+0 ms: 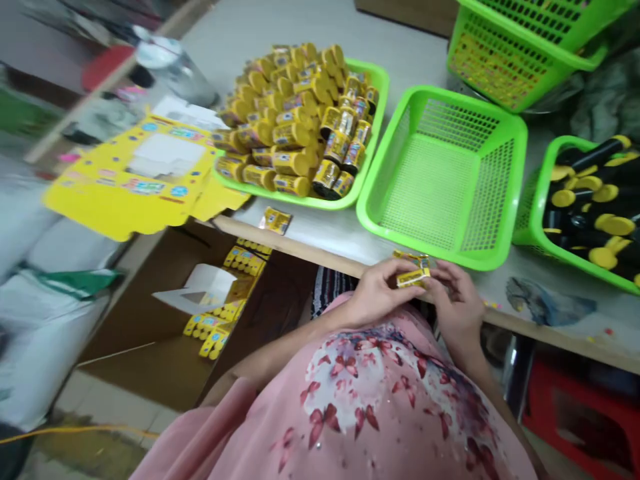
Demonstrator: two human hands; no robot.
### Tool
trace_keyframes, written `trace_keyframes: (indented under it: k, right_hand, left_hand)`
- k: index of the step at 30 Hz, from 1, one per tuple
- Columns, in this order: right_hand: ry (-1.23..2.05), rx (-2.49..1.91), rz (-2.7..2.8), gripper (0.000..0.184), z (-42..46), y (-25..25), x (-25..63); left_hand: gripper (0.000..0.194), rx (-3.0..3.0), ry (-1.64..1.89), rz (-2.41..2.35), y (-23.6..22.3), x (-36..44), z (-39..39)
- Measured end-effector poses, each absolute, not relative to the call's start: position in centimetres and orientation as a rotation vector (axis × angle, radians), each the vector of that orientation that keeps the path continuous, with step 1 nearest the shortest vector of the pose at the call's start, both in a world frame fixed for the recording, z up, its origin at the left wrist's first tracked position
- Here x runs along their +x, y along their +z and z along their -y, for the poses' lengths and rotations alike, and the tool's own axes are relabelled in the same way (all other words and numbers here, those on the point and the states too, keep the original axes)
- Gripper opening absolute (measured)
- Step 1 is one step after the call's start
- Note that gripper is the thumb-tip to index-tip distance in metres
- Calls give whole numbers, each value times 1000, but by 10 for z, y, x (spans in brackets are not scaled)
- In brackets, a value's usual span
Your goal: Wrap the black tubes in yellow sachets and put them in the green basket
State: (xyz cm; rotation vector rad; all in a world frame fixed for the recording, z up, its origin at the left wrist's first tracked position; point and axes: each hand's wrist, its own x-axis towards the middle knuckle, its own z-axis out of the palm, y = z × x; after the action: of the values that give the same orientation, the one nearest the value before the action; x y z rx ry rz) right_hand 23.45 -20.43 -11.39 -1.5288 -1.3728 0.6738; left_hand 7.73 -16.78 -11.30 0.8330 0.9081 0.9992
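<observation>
Far left there's a pile of white sacks, one with a green patch near the top. Next is a flattened yellow cardboard sheet hanging over the table edge, with blue round badges and pinkish-red and blue lettering, way too blurry to read. A clear plastic jug sits behind it. Below the table, an open brown carton holds yellow packs, no words I can make out. On the table edge lies a small shiny yellow wrapper with tiny print.

Then a green basket heaped with yellow-labelled tubes; the labels have colourful artwork but I can't read a brand. Left hand is curled nearly closed, thumb and fingers pinching a small yellow label, held at the table's front edge just below a second green basket. Right hand is loosely curled, fingertips pinching the label's other side. Its print is illegible too.

Further right: stacked green baskets with yellow and pink bits, a crumpled plastic scrap, and another green basket of black tubes with yellow caps.
</observation>
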Motion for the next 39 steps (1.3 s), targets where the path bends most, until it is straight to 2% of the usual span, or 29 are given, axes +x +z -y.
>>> trace_keyframes:
  k: [4, 5, 8, 14, 25, 33, 39]
  right_hand:
    - [329, -1401, 1799, 75, 207, -118, 235]
    - [235, -1383, 1857, 79, 208, -119, 234]
    - [77, -1366, 1858, 74, 207, -122, 229]
    - [246, -1295, 1798, 75, 208, -115, 231]
    - [283, -1231, 1876, 74, 211, -113, 238]
    - [209, -1245, 1928, 62, 207, -119, 237]
    - [557, -1258, 1662, 63, 211, -121, 233]
  left_hand:
    - [34, 728, 992, -907, -114, 79, 163]
    - [35, 708, 994, -896, -114, 80, 162]
    - [38, 631, 928, -818, -113, 81, 160]
    - [33, 416, 570, -552, -115, 76, 162]
    - [27, 364, 623, -653, -102, 79, 162]
    - [31, 523, 798, -872, -101, 84, 164]
    - [32, 363, 607, -625, -101, 77, 159]
